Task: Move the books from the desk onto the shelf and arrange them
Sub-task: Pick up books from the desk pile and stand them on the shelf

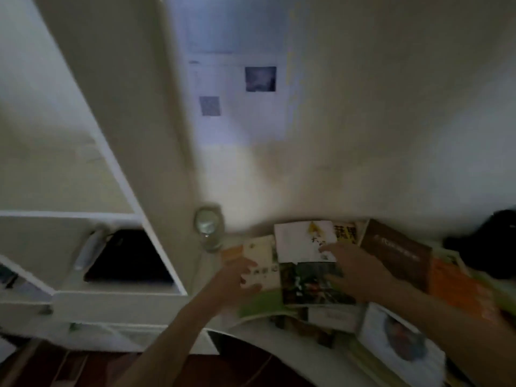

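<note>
Both hands (353,270) on scattered desk books (307,263)

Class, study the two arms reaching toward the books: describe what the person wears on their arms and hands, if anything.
Both forearms are bare as far as the frame shows: no sleeves, gloves, watch or rings are visible on the left hand or the right hand. The picture is dim and blurred, so small items could go unseen.

White desk (251,329) under overlapping scattered books (396,255), glass jar (208,227) near its left end.

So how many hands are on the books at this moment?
2. The left hand touches the small pale book; the right hand lies on the white-and-photo book beside it. The frame is blurred.
</note>
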### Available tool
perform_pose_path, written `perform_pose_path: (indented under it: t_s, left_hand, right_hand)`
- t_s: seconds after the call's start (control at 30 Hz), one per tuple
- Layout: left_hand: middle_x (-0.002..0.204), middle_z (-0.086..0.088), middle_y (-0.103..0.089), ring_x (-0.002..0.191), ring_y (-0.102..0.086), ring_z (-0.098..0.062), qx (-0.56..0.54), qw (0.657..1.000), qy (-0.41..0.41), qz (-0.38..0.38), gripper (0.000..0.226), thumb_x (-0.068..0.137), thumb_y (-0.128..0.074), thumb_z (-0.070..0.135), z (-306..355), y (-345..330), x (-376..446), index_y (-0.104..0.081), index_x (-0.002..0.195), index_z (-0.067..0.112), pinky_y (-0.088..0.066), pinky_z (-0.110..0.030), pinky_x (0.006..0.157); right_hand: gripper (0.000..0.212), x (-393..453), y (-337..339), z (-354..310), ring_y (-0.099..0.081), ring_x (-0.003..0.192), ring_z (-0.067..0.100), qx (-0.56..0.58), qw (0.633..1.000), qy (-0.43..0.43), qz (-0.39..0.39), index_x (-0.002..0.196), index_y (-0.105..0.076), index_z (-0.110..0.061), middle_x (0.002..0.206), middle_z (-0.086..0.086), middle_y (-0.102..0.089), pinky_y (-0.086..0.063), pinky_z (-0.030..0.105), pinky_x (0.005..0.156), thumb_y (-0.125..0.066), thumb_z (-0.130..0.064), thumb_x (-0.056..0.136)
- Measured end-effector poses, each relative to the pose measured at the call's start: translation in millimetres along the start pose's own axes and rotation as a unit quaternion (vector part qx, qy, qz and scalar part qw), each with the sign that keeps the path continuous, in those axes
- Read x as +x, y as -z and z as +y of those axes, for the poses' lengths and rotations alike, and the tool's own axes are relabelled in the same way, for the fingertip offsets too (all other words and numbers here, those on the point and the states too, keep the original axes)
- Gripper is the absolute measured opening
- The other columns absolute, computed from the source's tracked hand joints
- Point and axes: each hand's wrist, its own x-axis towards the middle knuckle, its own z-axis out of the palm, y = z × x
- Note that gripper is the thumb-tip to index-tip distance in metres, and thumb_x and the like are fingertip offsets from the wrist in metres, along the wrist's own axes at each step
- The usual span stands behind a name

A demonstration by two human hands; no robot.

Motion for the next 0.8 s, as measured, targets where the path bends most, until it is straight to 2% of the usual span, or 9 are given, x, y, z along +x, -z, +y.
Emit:
perform_pose_path:
  t_s: [0.07,0.13,0.23,0.33,0.43,0.53,0.6,0.67,0.8]
  left_hand:
    - [0.142,-0.003,-0.044,0.125,-0.049,-0.018,-0.034,0.998,0.051,-0.024,0.056,0.095,-0.06,0.035,0.2,-37.4,34.9,-0.039,0.143,0.014,-0.041,-0.022,0.097]
    - [0.142,-0.006,-0.047,0.127,-0.049,-0.024,-0.078,0.991,0.107,-0.029,0.057,0.094,-0.059,0.038,-6.7,-68.7,62.7,-0.041,0.141,0.011,-0.041,-0.033,0.105]
    - [0.125,-0.007,-0.061,0.107,-0.059,-0.022,-0.143,0.975,0.17,-0.024,0.045,0.094,-0.059,0.039,-18.4,-95.0,85.3,-0.053,0.128,0.011,-0.051,-0.03,0.087]
    - [0.11,-0.005,-0.066,0.085,-0.059,-0.013,-0.242,0.945,0.221,0.017,0.039,0.086,-0.071,0.038,-33.6,-100.9,98.2,-0.06,0.113,0.012,-0.044,-0.02,0.064]
    - [0.1,-0.005,-0.071,0.09,-0.066,-0.022,-0.338,0.897,0.284,0.025,0.059,0.059,-0.091,0.044,-61.7,-93.8,108.5,-0.064,0.102,0.012,-0.056,-0.037,0.081]
    - [0.108,-0.009,-0.073,0.099,-0.069,-0.032,-0.417,0.87,0.262,-0.025,0.05,0.074,-0.082,0.036,-81.0,-90.2,112.0,-0.064,0.116,0.016,-0.053,-0.053,0.092]
    - [0.115,-0.005,-0.07,0.101,-0.069,-0.031,-0.413,0.878,0.243,-0.005,0.051,0.081,-0.074,0.041,-75.7,-80.7,104.3,-0.055,0.127,0.026,-0.053,-0.055,0.092]
    - [0.116,-0.001,-0.067,0.1,-0.068,-0.028,-0.342,0.922,0.176,0.045,0.048,0.087,-0.065,0.043,-72.4,-69.2,96.5,-0.046,0.129,0.033,-0.053,-0.052,0.091]
    - [0.11,-0.004,-0.062,0.093,-0.06,-0.026,-0.215,0.952,0.093,0.195,0.035,0.096,-0.058,0.023,-39.7,-28.7,69.9,-0.047,0.129,0.019,-0.047,-0.038,0.08]
  right_hand:
    - [0.077,-3.9,-29.0,30.9,-0.037,0.136,0.031,-0.008,0.997,-0.061,-0.04,0.151,-0.023,-0.031,0.157,0.006,-0.023,-0.041,0.047,0.106,-0.053,-0.063,0.088]
    - [0.08,-7.5,-54.5,46.0,-0.036,0.137,0.032,0.023,0.993,-0.098,-0.062,0.154,-0.019,-0.029,0.157,0.009,-0.022,-0.04,0.045,0.108,-0.051,-0.063,0.089]
    - [0.072,-13.6,-88.2,51.5,-0.019,0.146,0.029,0.036,0.988,-0.142,-0.047,0.152,-0.023,-0.034,0.16,0.005,-0.017,-0.026,0.047,0.117,-0.047,-0.064,0.091]
    - [0.072,-14.0,-107.8,44.4,-0.005,0.15,0.027,0.013,0.985,-0.174,-0.016,0.15,-0.023,-0.043,0.164,0.002,-0.007,-0.012,0.052,0.118,-0.034,-0.075,0.087]
    - [0.08,-9.4,-112.4,42.2,-0.004,0.151,0.024,0.004,0.978,-0.21,0.004,0.151,-0.018,-0.045,0.164,-0.001,-0.007,-0.011,0.055,0.118,-0.013,-0.083,0.08]
    - [0.067,-0.7,-106.6,63.6,-0.002,0.151,0.027,0.058,0.955,-0.287,0.039,0.152,-0.011,-0.043,0.164,-0.002,-0.004,-0.011,0.065,0.115,-0.028,-0.069,0.093]
    - [0.068,-0.5,-103.0,84.6,-0.001,0.15,0.034,0.103,0.925,-0.363,0.052,0.152,-0.009,-0.043,0.164,0.001,-0.001,-0.008,0.068,0.113,-0.031,-0.069,0.093]
    - [0.07,-7.5,-106.2,104.7,-0.005,0.149,0.037,0.141,0.892,-0.422,0.077,0.152,-0.015,-0.038,0.163,0.008,-0.006,-0.011,0.066,0.115,-0.036,-0.068,0.092]
    - [0.102,-21.8,-111.3,139.8,-0.028,0.139,0.046,0.22,0.846,-0.466,0.133,0.148,-0.029,-0.013,0.152,0.022,-0.026,-0.028,0.061,0.112,-0.064,-0.072,0.072]
